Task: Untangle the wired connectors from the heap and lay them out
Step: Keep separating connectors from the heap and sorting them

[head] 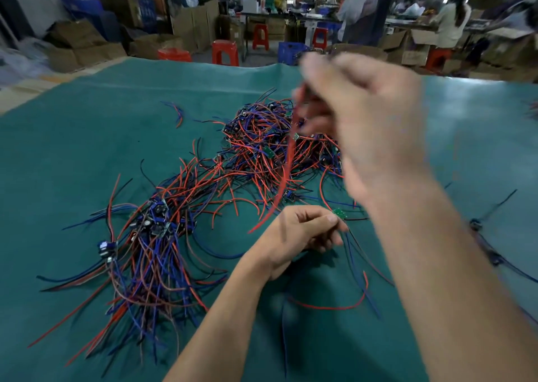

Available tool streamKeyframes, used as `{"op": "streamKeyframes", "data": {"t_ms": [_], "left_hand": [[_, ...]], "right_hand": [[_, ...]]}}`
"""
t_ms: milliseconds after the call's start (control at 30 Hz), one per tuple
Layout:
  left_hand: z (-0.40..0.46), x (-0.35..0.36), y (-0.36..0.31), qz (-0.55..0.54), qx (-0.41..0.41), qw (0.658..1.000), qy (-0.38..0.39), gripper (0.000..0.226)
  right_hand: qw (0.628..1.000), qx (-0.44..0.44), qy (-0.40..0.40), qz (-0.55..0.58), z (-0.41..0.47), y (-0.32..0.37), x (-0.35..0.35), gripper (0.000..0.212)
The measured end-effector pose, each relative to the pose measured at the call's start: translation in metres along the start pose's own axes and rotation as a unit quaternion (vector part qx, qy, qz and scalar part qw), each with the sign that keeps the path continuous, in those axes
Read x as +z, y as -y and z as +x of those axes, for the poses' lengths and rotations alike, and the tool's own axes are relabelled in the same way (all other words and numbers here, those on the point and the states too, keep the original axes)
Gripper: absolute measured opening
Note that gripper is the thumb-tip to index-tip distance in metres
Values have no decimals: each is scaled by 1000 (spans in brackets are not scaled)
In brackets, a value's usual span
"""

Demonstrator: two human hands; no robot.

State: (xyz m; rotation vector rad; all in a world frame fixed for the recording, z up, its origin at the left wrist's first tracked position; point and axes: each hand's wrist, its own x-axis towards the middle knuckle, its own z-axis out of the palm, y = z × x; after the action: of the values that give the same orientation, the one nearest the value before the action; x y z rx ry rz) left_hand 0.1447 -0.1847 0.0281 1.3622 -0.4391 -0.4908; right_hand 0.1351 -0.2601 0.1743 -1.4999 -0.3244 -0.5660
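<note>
I see the heap of wired connectors [267, 149] on the green tabletop [87, 149], at 12 o'clock from my left hand [302, 233]. That hand pinches a small green connector board [339, 213], its wires trailing toward 6 o'clock. My right hand [358, 125], raised and blurred, grips a red wire [286, 172] hanging over the heap. A combed bundle [151, 250] lies at 9 o'clock.
</note>
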Motion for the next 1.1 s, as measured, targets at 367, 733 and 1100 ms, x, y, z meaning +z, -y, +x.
{"op": "streamKeyframes", "data": {"t_ms": [367,733,1100], "left_hand": [[3,-2,-1,-83,-21,992,-89,22],[7,-3,-2,-101,-47,986,-124,17],[2,-2,-3,-139,-5,989,-57,25]], "right_hand": [[879,81,152,-445,29,-85,42,25],[835,218,106,-494,-3,-147,-72,20],[976,181,-89,-76,-17,-102,-84,14]]}}
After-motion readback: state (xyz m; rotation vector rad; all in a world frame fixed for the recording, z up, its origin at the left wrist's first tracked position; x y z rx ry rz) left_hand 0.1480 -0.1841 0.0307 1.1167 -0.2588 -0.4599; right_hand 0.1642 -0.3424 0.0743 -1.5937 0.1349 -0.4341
